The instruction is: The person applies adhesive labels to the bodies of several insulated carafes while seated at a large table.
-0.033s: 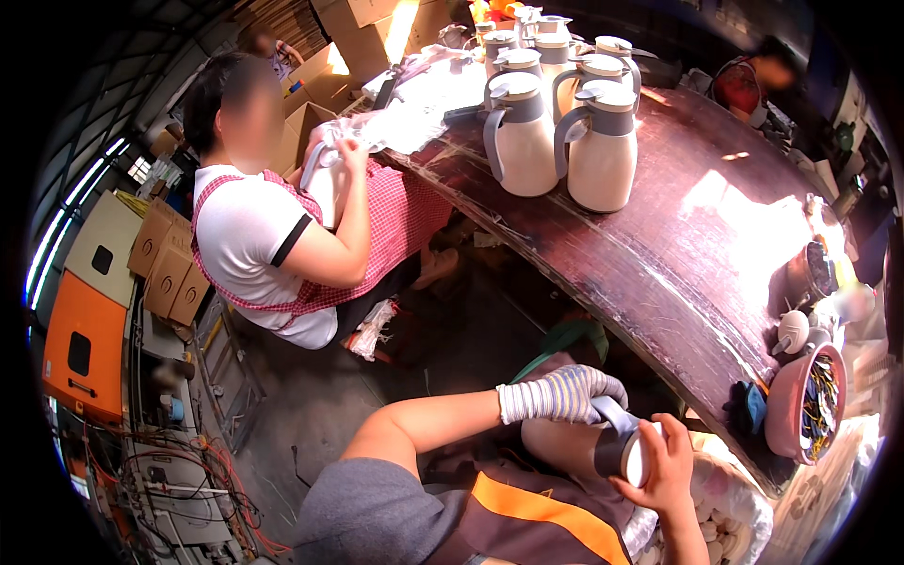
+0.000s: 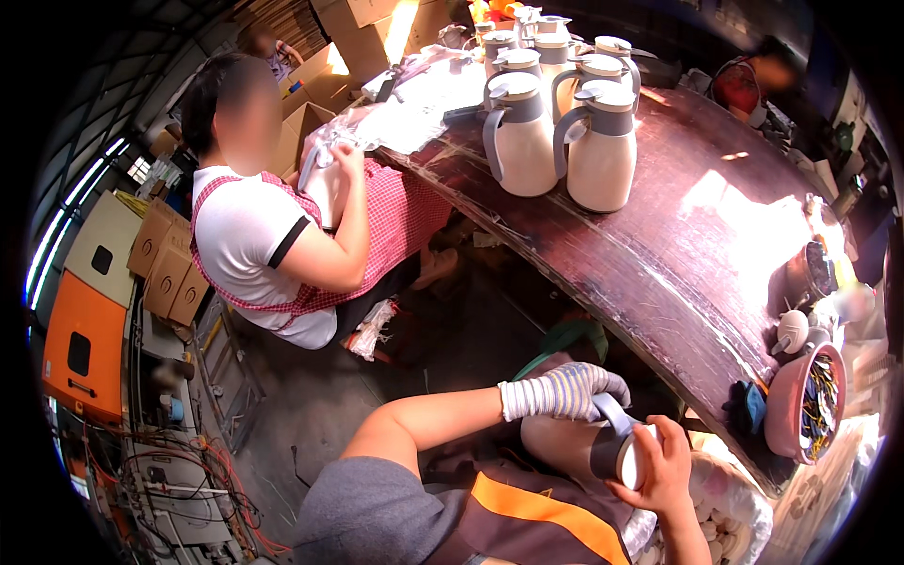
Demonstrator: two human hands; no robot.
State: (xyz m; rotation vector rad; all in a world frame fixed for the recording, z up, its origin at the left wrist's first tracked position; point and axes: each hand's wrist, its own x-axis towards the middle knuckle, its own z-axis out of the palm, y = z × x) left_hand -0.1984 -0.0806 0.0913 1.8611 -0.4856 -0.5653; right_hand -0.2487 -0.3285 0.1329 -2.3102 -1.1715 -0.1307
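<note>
A cream vacuum jug [image 2: 556, 443] with a grey collar and handle lies tilted on its side across my lap. My left hand [image 2: 570, 391], in a striped knit glove, is closed at its grey handle [image 2: 613, 414]. Bare, my right hand [image 2: 664, 461] grips the white lid [image 2: 635, 463] at the jug's top end, fingers curled round the rim. The jug's base is partly hidden by my left forearm and the dark apron.
Several similar jugs [image 2: 603, 160] stand on the dark red table [image 2: 659, 273]. A pink basin [image 2: 786, 414] of small coloured pieces sits at its right edge. Below is a plastic-lined container [image 2: 753, 508] of pale round parts. At left, a co-worker [image 2: 254, 217] holds another jug [image 2: 325, 193].
My right hand and the lid end of the jug have shifted slightly to the left. The co-worker's hand has moved a little at their own jug.
</note>
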